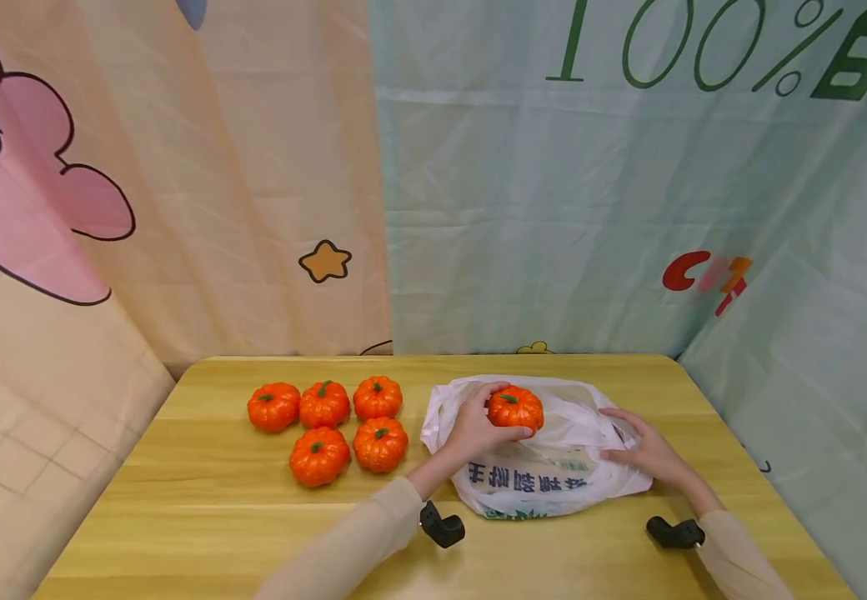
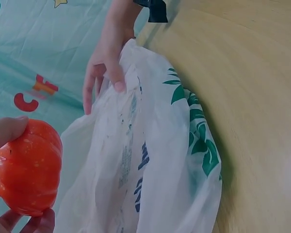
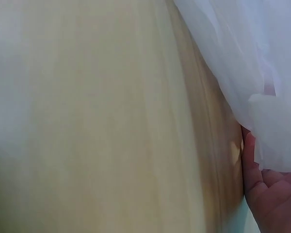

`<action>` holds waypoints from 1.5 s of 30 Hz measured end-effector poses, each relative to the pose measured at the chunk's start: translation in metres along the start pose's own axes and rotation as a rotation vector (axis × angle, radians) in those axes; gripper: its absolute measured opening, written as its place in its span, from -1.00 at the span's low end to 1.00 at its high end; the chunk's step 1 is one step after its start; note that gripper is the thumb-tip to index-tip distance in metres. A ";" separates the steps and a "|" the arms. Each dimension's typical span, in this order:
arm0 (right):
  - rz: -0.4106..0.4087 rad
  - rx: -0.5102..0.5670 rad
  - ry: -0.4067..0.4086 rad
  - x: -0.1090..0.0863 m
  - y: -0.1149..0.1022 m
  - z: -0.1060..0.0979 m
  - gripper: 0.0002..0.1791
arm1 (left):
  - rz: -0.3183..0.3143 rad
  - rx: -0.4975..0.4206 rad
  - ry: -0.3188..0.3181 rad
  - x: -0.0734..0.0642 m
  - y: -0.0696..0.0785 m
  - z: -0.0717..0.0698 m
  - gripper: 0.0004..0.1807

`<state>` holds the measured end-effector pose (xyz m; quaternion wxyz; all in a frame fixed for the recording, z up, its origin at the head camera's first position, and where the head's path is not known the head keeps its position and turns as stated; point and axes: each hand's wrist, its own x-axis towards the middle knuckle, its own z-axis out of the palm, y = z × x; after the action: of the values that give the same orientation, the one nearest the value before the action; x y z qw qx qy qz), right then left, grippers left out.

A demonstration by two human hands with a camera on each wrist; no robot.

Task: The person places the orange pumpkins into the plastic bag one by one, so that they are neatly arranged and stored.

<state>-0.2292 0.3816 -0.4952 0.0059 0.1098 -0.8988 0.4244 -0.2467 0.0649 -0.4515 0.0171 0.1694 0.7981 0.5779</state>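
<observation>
In the head view my left hand holds a small orange pumpkin with a green stem, thumb and fingers on its sides. The pumpkin is over a white plastic bag with dark printed characters and green leaf marks. In the left wrist view the pumpkin shows beside the bag. At the bag's right end, my right hand touches the plastic, its thumb and fingers spread apart. Thin plastic covers part of that hand in the right wrist view.
Several more orange pumpkins stand in two rows on the wooden table, left of the bag. Printed curtains hang behind the table and at its sides. A black wrist device is on each forearm.
</observation>
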 end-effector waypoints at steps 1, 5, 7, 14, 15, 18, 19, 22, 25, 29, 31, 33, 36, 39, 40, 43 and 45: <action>0.000 -0.004 0.000 -0.001 0.000 0.000 -0.27 | -0.004 0.003 -0.002 0.001 0.000 0.004 -0.22; 0.021 -0.015 -0.011 -0.002 0.001 0.000 -0.26 | -0.022 0.013 -0.012 0.005 0.000 0.016 -0.23; 0.029 -0.016 -0.014 -0.003 0.001 0.000 -0.26 | -0.023 0.012 -0.018 0.007 0.000 0.022 -0.23; 0.012 -0.009 -0.015 -0.001 0.000 -0.001 -0.26 | -0.034 -0.001 -0.027 0.016 -0.003 0.043 -0.25; 0.015 -0.005 -0.014 -0.001 0.000 -0.001 -0.26 | -0.038 -0.001 -0.027 0.018 -0.003 0.045 -0.25; 0.012 0.001 -0.021 -0.001 0.003 -0.001 -0.26 | -0.051 -0.005 -0.026 0.020 -0.003 0.053 -0.26; 0.013 0.006 -0.020 -0.001 0.004 -0.001 -0.26 | -0.053 -0.003 -0.022 0.022 -0.002 0.055 -0.25; 0.013 0.026 -0.018 0.000 0.006 -0.001 -0.26 | -0.057 0.017 -0.013 0.026 -0.001 0.062 -0.25; 0.014 0.043 -0.021 0.000 0.007 -0.002 -0.26 | -0.071 0.035 -0.008 0.029 0.000 0.069 -0.26; 0.004 0.043 -0.028 0.000 0.007 -0.003 -0.27 | -0.089 0.044 -0.008 0.030 0.000 0.077 -0.25; -0.009 0.041 -0.026 -0.001 0.007 -0.003 -0.27 | -0.091 0.053 -0.003 0.031 0.000 0.081 -0.25; -0.018 0.045 -0.022 -0.001 0.007 -0.002 -0.28 | -0.095 0.066 0.005 0.031 0.000 0.084 -0.25; -0.027 0.056 -0.017 0.000 0.007 -0.002 -0.29 | -0.093 0.081 0.023 0.033 0.000 0.088 -0.26; -0.030 0.056 -0.011 0.000 0.007 -0.001 -0.28 | -0.080 0.088 0.044 0.036 -0.002 0.090 -0.27; -0.032 0.053 -0.011 0.001 0.007 -0.001 -0.28 | -0.075 0.089 0.050 0.037 -0.003 0.091 -0.27; -0.033 0.035 -0.010 0.000 0.008 -0.001 -0.27 | -0.073 0.095 0.059 0.040 -0.004 0.094 -0.26; -0.033 0.025 -0.010 0.000 0.008 -0.001 -0.27 | -0.078 0.102 0.057 0.041 -0.004 0.096 -0.26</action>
<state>-0.2307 0.3872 -0.5005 0.0069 0.1267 -0.8916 0.4348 -0.2649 0.1641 -0.4801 0.0079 0.1224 0.8327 0.5399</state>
